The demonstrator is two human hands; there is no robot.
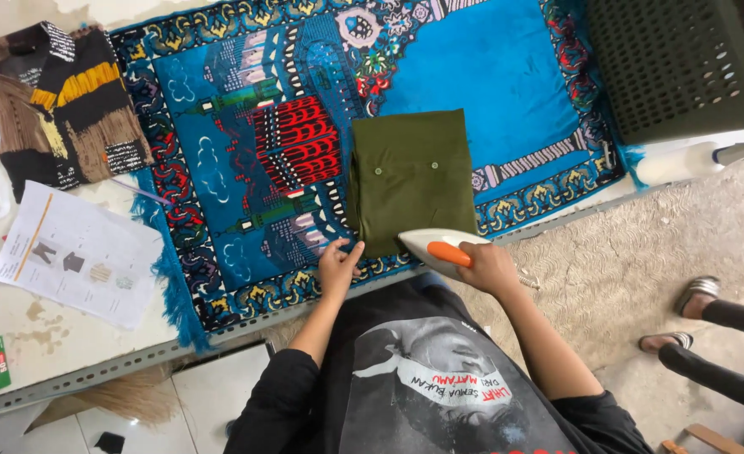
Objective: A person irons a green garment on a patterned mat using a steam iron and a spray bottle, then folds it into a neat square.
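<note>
A folded olive-green garment (411, 181) lies at the centre of the frame on a blue patterned rug (515, 76) that covers the worktop (19, 324). Its long axis runs up and down the picture, from mid-frame toward the near edge, and two small buttons show on its upper face.

The right hand (490, 267) is wrapped around the orange handle of a white iron (441, 249), fingers curled tight about the grip. The iron sits on the garment's lower right corner, its nose pointing left along the near hem. The bulk of the cloth therefore lies up-frame and slightly left of this hand.

The left hand (338, 267) rests flat at the garment's lower left corner, fingers together and extended, their tips touching the hem and pressing it against the rug. The cloth lies up and to the right of these fingers.

Both hands meet the garment at its near edge, one at each corner, about equally close; the right carries the tool, the left pins the cloth.

In the upper left lies a black, brown and yellow patterned garment (61, 101), and below it a printed paper sheet (73, 252). A dark perforated basket (683, 63) fills the upper right. At the right edge, another person's sandalled feet (683, 319) stand on the floor.
</note>
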